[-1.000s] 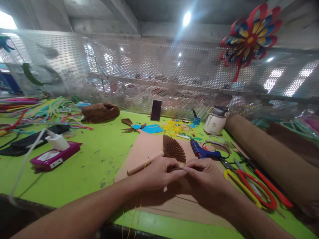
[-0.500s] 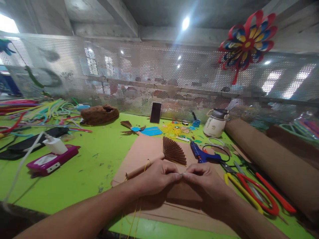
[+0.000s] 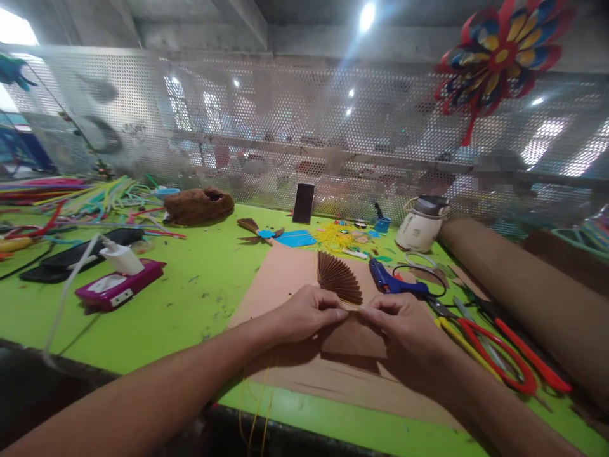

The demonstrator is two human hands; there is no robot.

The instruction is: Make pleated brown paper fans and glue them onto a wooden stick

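Brown paper (image 3: 354, 339) sits between both hands, the left hand (image 3: 309, 312) and right hand (image 3: 404, 317) pinching its far edge and covering its corners. Whether it touches the tan sheet (image 3: 280, 273) beneath is unclear. A fan (image 3: 337, 277) lies just beyond; scissors (image 3: 502, 352) crowd the right wrist. Leftward, green desk (image 3: 190, 330) stretches to a power strip (image 3: 121, 285). The flower (image 3: 504, 56) is cut off above.

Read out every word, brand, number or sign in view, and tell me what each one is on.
No text can be read anywhere in the picture.
White bottle: a small mark on its front, too blurred to read.
Held brown paper: no writing visible.
Blue glue gun: nothing legible.
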